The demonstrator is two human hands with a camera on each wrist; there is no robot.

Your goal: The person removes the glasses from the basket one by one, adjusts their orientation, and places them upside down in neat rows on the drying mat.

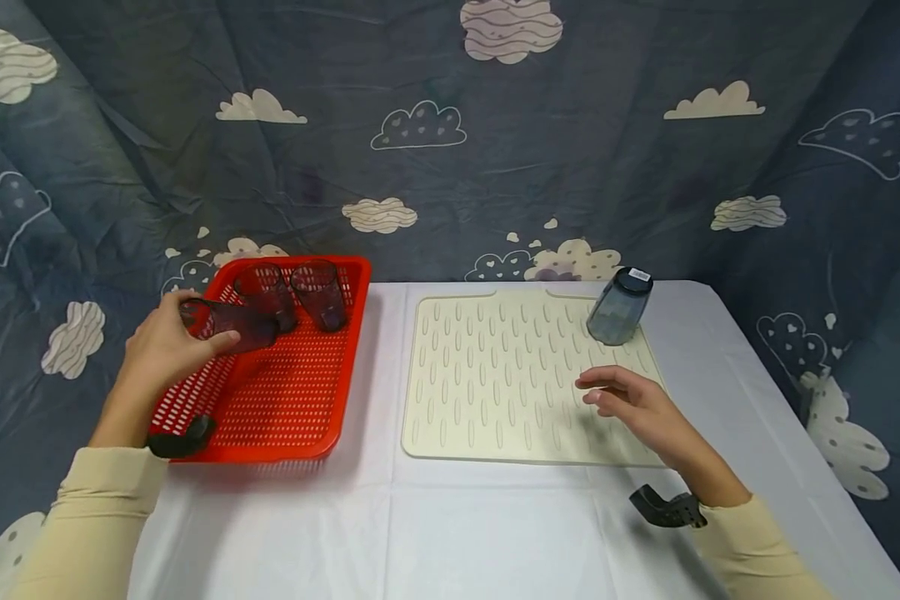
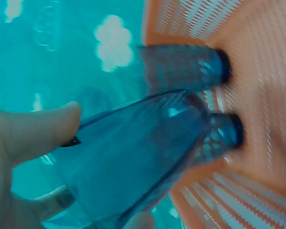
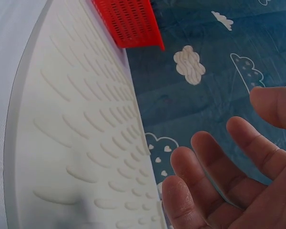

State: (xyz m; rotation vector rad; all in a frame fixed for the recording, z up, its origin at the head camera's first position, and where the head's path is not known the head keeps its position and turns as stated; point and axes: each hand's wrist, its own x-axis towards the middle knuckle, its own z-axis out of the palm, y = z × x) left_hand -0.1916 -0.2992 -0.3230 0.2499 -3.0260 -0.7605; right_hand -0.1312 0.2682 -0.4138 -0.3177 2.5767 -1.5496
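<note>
My left hand (image 1: 167, 343) grips a dark tinted drinking glass (image 1: 243, 327) near its rim, tilted on its side over the left part of a red plastic basket (image 1: 300, 417). Thumb and fingers lie around the glass in the left wrist view, its base pointing toward the basket. Two more tinted glasses, one on the left (image 1: 267, 293) and one on the right (image 1: 319, 296), stand at the basket's far end. Over the right part of a cream ribbed drying mat (image 1: 487, 375), my right hand (image 1: 641, 408) hovers with loosely bent fingers, holding nothing. Beyond it, one glass (image 1: 617, 308) stands upside down on the mat's far right corner.
Basket and mat lie side by side on a white-covered table (image 1: 487, 525). A dark cloth with a cloud print (image 1: 420, 192) hangs behind and at both sides. Each wrist wears a black strap mount, as on the right wrist (image 1: 667, 507).
</note>
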